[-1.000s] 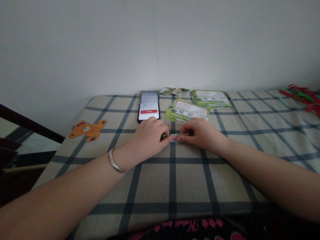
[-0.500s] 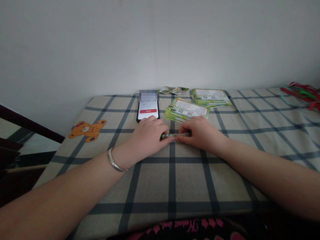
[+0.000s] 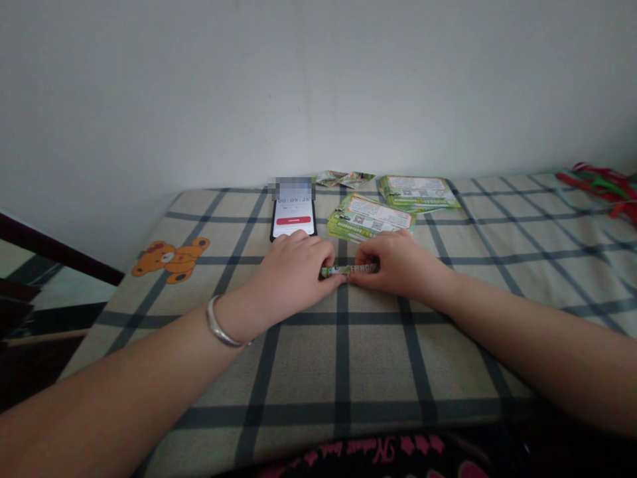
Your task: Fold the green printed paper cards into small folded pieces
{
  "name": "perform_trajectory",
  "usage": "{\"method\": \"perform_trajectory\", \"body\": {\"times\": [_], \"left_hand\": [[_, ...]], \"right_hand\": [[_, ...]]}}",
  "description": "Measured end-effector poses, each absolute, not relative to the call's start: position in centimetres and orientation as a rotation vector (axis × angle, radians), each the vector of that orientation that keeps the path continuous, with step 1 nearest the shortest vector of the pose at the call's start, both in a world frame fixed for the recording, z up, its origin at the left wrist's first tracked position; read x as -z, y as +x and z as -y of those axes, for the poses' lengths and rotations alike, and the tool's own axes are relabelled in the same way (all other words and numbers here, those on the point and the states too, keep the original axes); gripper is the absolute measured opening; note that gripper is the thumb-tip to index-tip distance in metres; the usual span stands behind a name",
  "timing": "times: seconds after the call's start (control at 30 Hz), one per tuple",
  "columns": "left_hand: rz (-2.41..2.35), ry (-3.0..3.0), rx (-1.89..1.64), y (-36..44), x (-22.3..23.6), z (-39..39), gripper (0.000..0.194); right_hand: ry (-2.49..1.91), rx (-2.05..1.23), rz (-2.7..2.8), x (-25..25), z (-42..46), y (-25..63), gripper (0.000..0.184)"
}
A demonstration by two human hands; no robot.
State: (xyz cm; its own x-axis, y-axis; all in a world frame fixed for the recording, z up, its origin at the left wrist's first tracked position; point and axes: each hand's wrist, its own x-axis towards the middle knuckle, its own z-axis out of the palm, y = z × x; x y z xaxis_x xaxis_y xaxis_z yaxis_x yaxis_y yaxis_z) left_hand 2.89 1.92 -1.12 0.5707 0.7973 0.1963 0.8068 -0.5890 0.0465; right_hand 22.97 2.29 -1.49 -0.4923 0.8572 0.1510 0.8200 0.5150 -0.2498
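Between both hands, low over the checked tablecloth, is a narrow folded strip of printed paper [image 3: 349,269], green and white. My left hand [image 3: 301,265], with a silver bangle at the wrist, pinches its left end between thumb and curled fingers. The right end is held the same way by my right hand [image 3: 398,264]. Both ends of the strip are hidden in the fingers. Just beyond my right hand lies a fanned pile of green printed leaflets [image 3: 371,216]. A phone [image 3: 293,216] showing a running timer lies beyond my left hand.
A second leaflet pile [image 3: 421,191] lies at the back right. Small folded paper pieces [image 3: 346,178] rest by the wall. Red and green strips [image 3: 604,189] lie far right, and an orange bear cutout [image 3: 172,260] sits left. The checked cloth [image 3: 308,372] covers the table.
My hands have barely moved and still pinch the strip. Its printed side shows a little more between the fingers. The view has shifted slightly.
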Motion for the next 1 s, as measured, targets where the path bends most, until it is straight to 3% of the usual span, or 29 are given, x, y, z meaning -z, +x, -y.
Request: {"method": "perform_trajectory", "body": {"times": [0.2, 0.43, 0.7, 1.0], "left_hand": [[1.408, -2.747, 0.310, 2.9, 1.1, -1.7, 0.027], [1.498, -2.803, 0.318, 2.4, 1.0, -1.7, 0.020], [1.502, -2.923, 0.400, 1.9, 1.4, -2.5, 0.014], [1.269, -2.782, 0.219, 1.9, 0.5, -1.3, 0.012]], "right_hand": [[-1.361, -0.183, 2.502, 1.7, -2.1, 23.3, 0.024], [-1.371, -0.473, 2.446, 1.6, -2.6, 24.3, 0.018], [-1.409, -0.590, 2.389, 1.8, -2.7, 24.6, 0.008], [-1.386, -0.358, 2.461, 1.5, -2.4, 24.7, 0.012]]}}
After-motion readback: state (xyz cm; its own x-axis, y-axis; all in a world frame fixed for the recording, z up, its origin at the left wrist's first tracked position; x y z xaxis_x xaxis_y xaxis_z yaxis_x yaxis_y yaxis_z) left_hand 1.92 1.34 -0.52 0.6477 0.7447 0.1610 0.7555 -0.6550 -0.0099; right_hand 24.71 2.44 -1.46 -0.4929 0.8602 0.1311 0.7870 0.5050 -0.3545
